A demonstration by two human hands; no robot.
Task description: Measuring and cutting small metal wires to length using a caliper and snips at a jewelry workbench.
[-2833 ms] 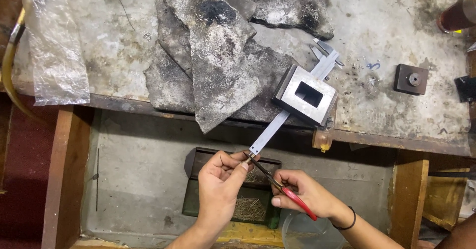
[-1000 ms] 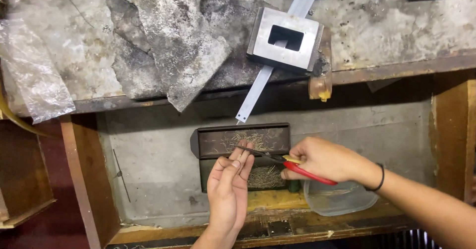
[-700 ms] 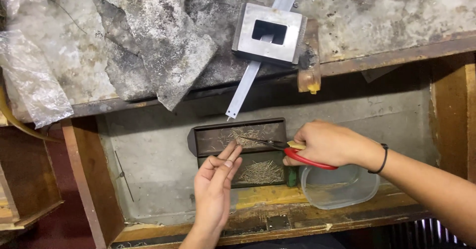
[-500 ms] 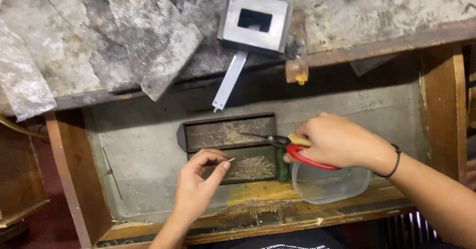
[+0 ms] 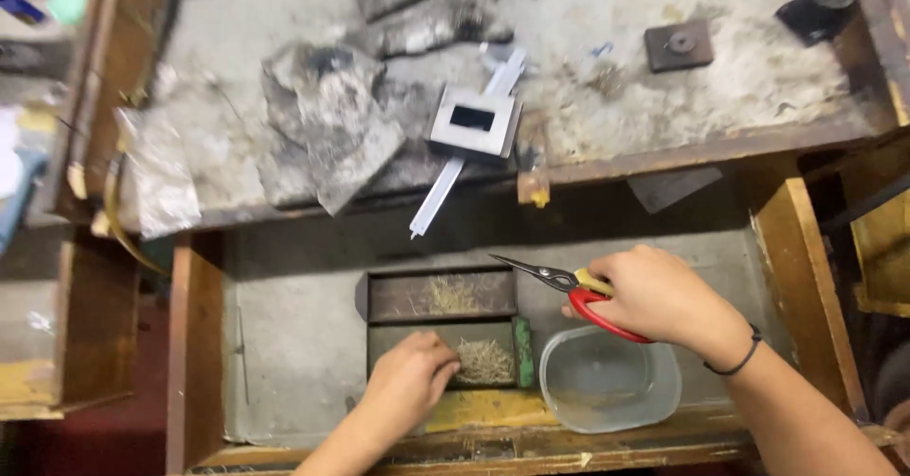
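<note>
Clenched around the red-and-yellow handles of a pair of slim, pointed metal snips, the right hand holds the tool level, its dark blades aimed left over the far compartment of a small dark two-compartment metal tray. A thin black band circles that wrist. The left hand curls down into the near compartment, fingertips pinched together at a heap of fine pale wire clippings; whether anything sits in that pinch cannot be told, since the fingers hide it. A thinner scatter of the same clippings lies in the far compartment.

All of this shows in the head view alone. The tray rests in a shallow grey-lined wooden drawer pulled out below the desk. Just right of the tray stands a clear, rounded plastic tub, under the right wrist. On the desk above, a square grey metal block with a rectangular slot sits over a long flat metal strip whose end overhangs the desk edge, beside charred grey slabs.

Risk, as I judge it: the snip points sit close to the left hand, so a careless swing could prick the fingers. The clippings are light and loose, so a rough pinch could scatter them across the drawer.
</note>
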